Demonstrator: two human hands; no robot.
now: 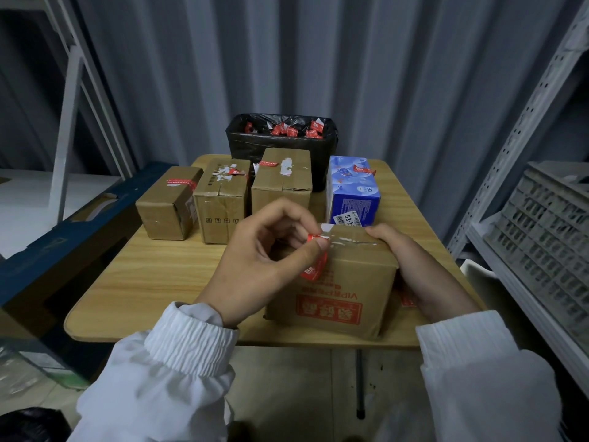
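Observation:
A brown cardboard box (344,282) with red printing on its near face stands at the front of the small wooden table (153,275). My left hand (264,260) pinches a strip of red and white tape (315,266) at the box's top left edge, and the strip hangs down from my fingers. White tape residue runs along the top seam. My right hand (404,260) grips the box's right side, fingertips on its top edge.
Three taped cardboard boxes (169,202) (221,199) (282,177) and a blue printed box (353,189) stand in a row behind. A black-lined bin (280,145) holding red tape scraps sits at the table's far edge. Metal shelving with a grey crate (548,231) is on the right.

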